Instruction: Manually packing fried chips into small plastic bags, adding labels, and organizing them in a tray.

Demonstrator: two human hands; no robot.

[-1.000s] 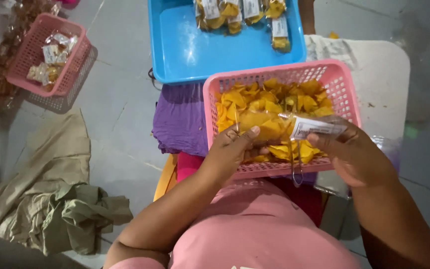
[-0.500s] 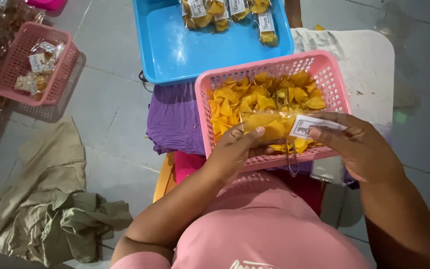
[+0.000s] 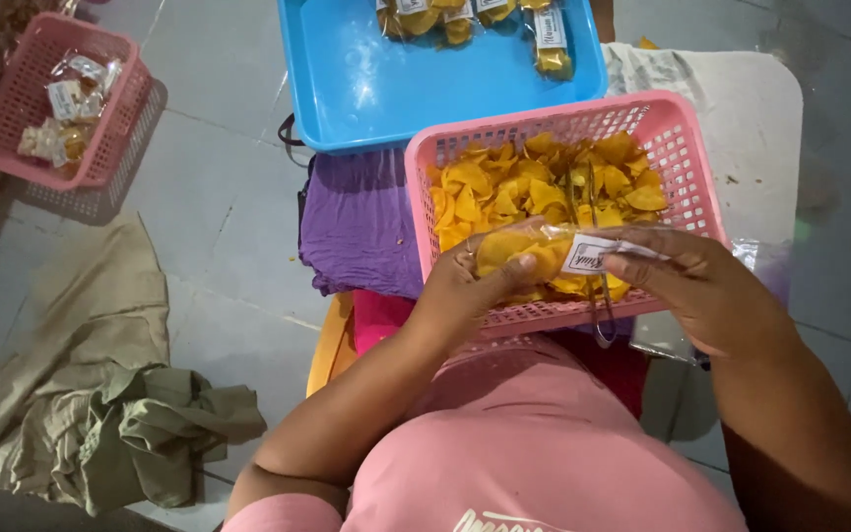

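I have one view only, from the head-worn camera, looking steeply down over the wearer's chest onto the lap, close to the left hand [image 3: 460, 296] and right hand [image 3: 711, 296], with the pink basket [image 3: 687, 148] central and grey floor [image 3: 219, 177] beyond
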